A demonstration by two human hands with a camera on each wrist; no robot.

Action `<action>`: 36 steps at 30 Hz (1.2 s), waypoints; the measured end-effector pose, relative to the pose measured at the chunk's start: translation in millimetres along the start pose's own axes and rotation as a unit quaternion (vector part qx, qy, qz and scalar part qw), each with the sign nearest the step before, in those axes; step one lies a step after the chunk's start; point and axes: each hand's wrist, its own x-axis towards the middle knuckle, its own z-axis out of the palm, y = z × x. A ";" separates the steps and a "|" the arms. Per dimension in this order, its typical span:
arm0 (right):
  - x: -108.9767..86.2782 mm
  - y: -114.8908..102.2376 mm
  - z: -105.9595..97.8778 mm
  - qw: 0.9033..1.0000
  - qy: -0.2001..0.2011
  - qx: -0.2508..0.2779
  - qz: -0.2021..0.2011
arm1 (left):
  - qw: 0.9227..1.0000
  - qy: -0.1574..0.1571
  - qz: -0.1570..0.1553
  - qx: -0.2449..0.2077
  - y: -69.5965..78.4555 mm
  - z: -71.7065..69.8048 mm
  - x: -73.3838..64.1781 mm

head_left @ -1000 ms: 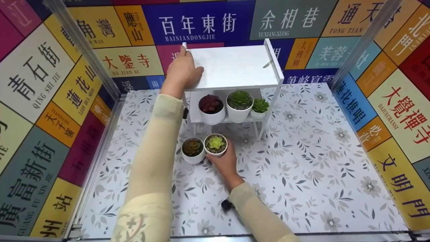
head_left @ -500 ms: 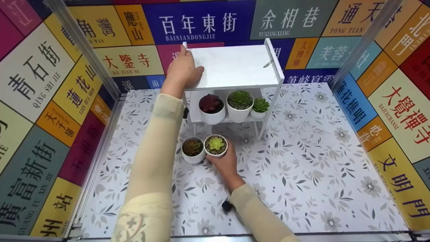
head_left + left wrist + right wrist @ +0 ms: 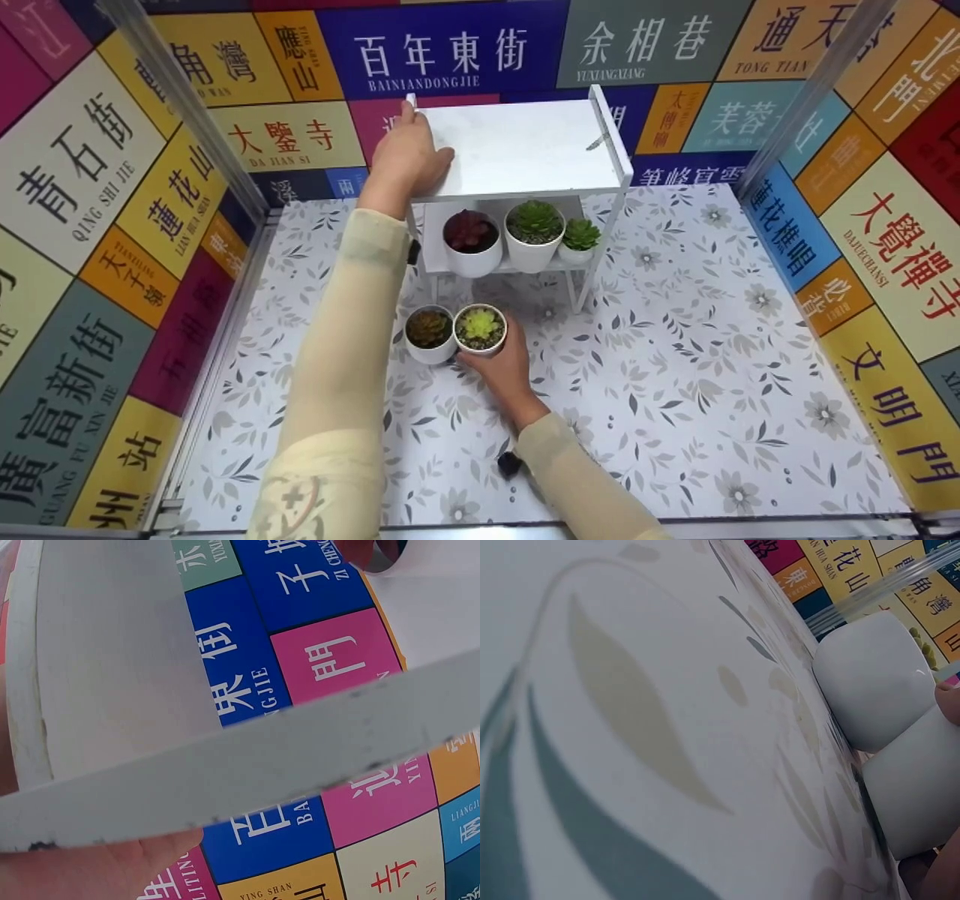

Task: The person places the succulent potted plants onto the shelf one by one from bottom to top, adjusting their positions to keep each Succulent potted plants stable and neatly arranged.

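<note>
My left hand grips the left end of a white two-tier shelf. In the left wrist view, part of that hand shows beside the shelf's chipped side bar. Below, in front of the shelf, my right hand holds a small white pot with a lime-green succulent, thumb and fingers around its sides. Close on its left stands a white pot with a brownish succulent. The right wrist view shows the held pot's wall low beside the other pot.
The lower tier carries a dark red succulent, a larger green one and a small green one, all in white pots. Floral paper covers the table. Panels with printed characters stand behind and on both sides.
The pot with the lime-green succulent has shifted very slightly toward me, with my right hand still around it. My left hand keeps its place on the shelf.
</note>
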 end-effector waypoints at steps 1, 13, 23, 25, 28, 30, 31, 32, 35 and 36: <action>-0.4 -0.4 -0.7 1.000 -0.002 0.000 0.001 | 1.000 0.002 0.000 -0.001 -0.3 0.3 0.0; -2.5 -7.1 -7.5 1.000 0.001 0.002 -0.003 | 1.000 -0.003 -0.005 -0.008 0.5 -0.7 0.7; -0.3 -20.7 -17.9 0.999 0.000 0.024 -0.021 | 1.000 0.000 0.000 -0.007 0.4 -0.6 0.1; 0.1 -25.1 -20.3 0.999 0.003 0.023 -0.026 | 1.000 0.001 0.000 -0.007 0.8 -0.5 0.5; -0.4 -31.3 -24.0 0.999 0.008 0.020 -0.031 | 1.000 0.002 0.000 -0.007 1.1 -0.1 0.6; -1.1 -34.7 -26.2 0.999 0.008 0.019 -0.035 | 1.000 0.003 0.001 -0.006 0.9 0.5 0.5; -1.6 -36.0 -27.2 0.999 0.007 0.019 -0.037 | 1.000 0.005 0.001 -0.004 0.7 0.8 0.5; -1.9 -37.2 -28.2 0.999 0.006 0.023 -0.039 | 1.000 0.006 0.002 -0.003 0.5 1.1 0.2; -2.4 -40.5 -30.6 0.998 0.003 0.033 -0.045 | 1.000 0.009 0.003 -0.001 0.3 1.4 -0.4; -2.4 -41.4 -31.3 0.998 0.004 0.037 -0.048 | 1.000 0.009 0.003 -0.001 0.4 1.2 -0.6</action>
